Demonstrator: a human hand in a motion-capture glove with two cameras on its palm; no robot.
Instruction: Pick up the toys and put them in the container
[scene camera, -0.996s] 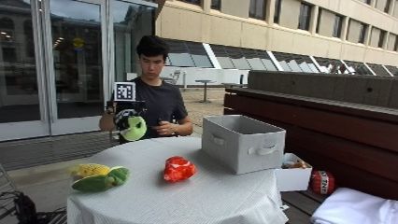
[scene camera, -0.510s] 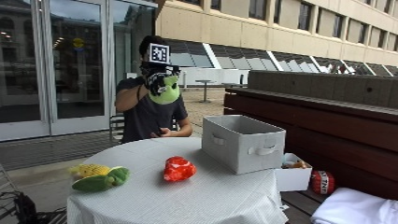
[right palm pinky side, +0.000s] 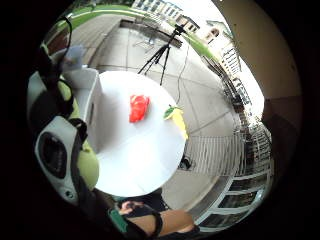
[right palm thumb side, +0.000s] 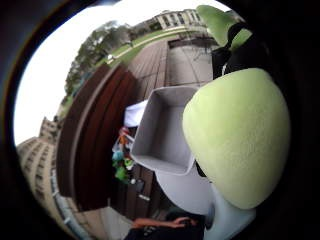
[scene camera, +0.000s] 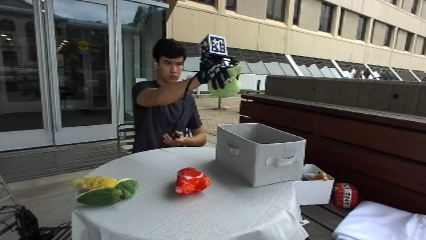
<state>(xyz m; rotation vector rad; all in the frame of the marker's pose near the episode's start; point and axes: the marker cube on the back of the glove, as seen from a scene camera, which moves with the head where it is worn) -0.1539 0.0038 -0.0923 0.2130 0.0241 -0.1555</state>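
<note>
The gloved hand (scene camera: 214, 73) grips a green toy (scene camera: 227, 84) high above the bin (scene camera: 259, 153), long axis roughly upright. A red toy (scene camera: 191, 181) lies at the bin's 8 o'clock.

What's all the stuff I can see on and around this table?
Green plush toy: one, light green, held up in the air above the container.
Container: one, grey fabric, on the table.
Red toy: one, mid-table.
Yellow toy and dark green toy: one each, touching, near the table edge.
Table: one, round, white cloth.
Small box: one, white, beside the table.
Right hand: black glove, grip around the green plush toy.
</note>
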